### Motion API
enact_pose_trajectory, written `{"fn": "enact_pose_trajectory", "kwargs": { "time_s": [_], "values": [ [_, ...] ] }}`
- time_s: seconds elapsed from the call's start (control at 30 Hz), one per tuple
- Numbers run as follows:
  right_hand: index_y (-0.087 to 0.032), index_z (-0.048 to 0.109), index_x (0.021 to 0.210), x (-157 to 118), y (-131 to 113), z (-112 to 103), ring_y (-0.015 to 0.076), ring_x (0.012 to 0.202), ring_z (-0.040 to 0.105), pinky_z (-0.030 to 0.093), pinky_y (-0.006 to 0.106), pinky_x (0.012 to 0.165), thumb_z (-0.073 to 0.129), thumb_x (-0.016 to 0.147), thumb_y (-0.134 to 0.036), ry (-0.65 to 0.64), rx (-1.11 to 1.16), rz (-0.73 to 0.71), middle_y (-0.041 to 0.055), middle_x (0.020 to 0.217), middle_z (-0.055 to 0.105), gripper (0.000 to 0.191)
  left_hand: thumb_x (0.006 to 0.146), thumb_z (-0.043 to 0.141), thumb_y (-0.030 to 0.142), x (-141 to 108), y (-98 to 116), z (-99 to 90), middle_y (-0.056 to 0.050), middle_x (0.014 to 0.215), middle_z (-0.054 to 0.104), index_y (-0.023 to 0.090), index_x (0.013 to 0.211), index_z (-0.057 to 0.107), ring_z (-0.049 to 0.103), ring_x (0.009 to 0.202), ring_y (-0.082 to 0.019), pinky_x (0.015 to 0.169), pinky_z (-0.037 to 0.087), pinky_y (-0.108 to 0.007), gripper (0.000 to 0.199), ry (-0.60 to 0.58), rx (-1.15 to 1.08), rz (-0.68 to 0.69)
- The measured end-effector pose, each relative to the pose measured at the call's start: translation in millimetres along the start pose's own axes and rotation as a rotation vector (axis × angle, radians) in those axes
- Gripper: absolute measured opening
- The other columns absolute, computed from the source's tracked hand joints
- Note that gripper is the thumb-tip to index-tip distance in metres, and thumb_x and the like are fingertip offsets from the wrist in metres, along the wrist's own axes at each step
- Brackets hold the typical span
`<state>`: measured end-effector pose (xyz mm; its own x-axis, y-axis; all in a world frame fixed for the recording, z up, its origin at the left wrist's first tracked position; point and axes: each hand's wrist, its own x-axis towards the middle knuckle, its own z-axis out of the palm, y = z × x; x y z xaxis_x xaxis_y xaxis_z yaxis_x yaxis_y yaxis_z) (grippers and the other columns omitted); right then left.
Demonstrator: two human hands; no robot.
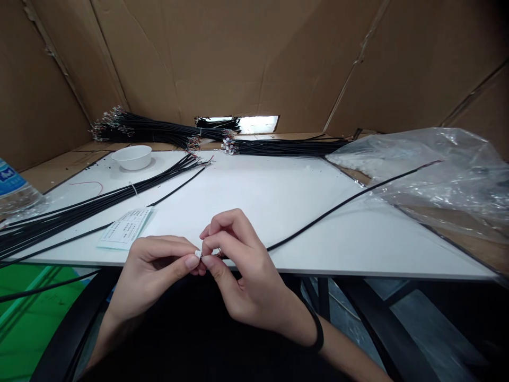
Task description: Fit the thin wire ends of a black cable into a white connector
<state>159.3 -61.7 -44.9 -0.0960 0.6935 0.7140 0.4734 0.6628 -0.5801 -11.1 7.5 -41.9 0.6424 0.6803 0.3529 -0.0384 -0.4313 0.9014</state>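
Observation:
Between the fingertips of my left hand (159, 270) a small white connector (198, 254) is pinched at the table's front edge. My right hand (248, 265) is closed right beside it, thumb and forefinger pressed together on the thin wires (218, 253) at the end of a black cable (326, 213). That cable passes behind my right hand and runs up to the right, its far end with reddish wires lying over a plastic bag. Whether any wire sits inside the connector is hidden by my fingertips.
A bundle of black cables (103, 199) and a printed label sheet (125, 229) lie left on the white table (246, 185). Behind them stands a white bowl (132, 157). More cable bundles (286, 147) line the cardboard wall. A clear plastic bag (429, 175) is right, a water bottle (18, 191) left.

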Motion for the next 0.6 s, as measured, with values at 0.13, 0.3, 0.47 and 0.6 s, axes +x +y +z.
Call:
{"fn": "enact_pose_trajectory", "kwargs": {
  "time_s": [0.13, 0.3, 0.47, 0.6],
  "values": [
    [-0.017, 0.058, 0.090, 0, -1, -2, 0.0159, 0.093, 0.057, 0.057, 0.027, 0.070, 0.054, 0.086, -0.005, 0.045, 0.065, 0.028, 0.0080, 0.105, 0.050, 0.013, 0.087, 0.068, 0.017, 0, 1, 0.6, -0.001, 0.070, 0.075, 0.022, 0.073, 0.078, 0.067, 0.066, -0.014, 0.063, 0.053, -0.022, 0.018, 0.013, -0.025, -0.007],
    [-0.017, 0.063, 0.087, 0, -5, -4, 0.0165, 0.091, 0.059, 0.058, 0.028, 0.068, 0.057, 0.084, -0.006, 0.083, 0.011, 0.016, 0.0086, 0.103, 0.054, 0.013, 0.087, 0.068, 0.022, -1, 2, 1.5, -0.004, 0.069, 0.075, 0.021, 0.071, 0.078, 0.066, 0.065, -0.016, 0.063, 0.053, -0.025, 0.019, 0.042, -0.019, -0.036],
    [-0.016, 0.068, 0.087, -1, -6, -7, 0.0145, 0.083, 0.061, 0.055, 0.027, 0.067, 0.056, 0.088, -0.007, 0.100, -0.190, -0.085, 0.0075, 0.094, 0.062, 0.014, 0.087, 0.067, 0.023, -1, 3, 2.4, -0.004, 0.068, 0.075, 0.021, 0.070, 0.078, 0.066, 0.065, -0.016, 0.062, 0.052, -0.025, 0.020, 0.060, -0.002, -0.037],
    [-0.013, 0.071, 0.082, 0, -7, -10, 0.0147, 0.074, 0.058, 0.049, 0.028, 0.063, 0.057, 0.088, -0.010, 0.043, -0.355, -0.126, 0.0070, 0.084, 0.066, 0.016, 0.086, 0.068, 0.020, 0, 5, 3.7, -0.002, 0.067, 0.074, 0.021, 0.068, 0.077, 0.066, 0.063, -0.015, 0.061, 0.051, -0.023, 0.020, 0.071, 0.016, -0.040]
  ]
}}
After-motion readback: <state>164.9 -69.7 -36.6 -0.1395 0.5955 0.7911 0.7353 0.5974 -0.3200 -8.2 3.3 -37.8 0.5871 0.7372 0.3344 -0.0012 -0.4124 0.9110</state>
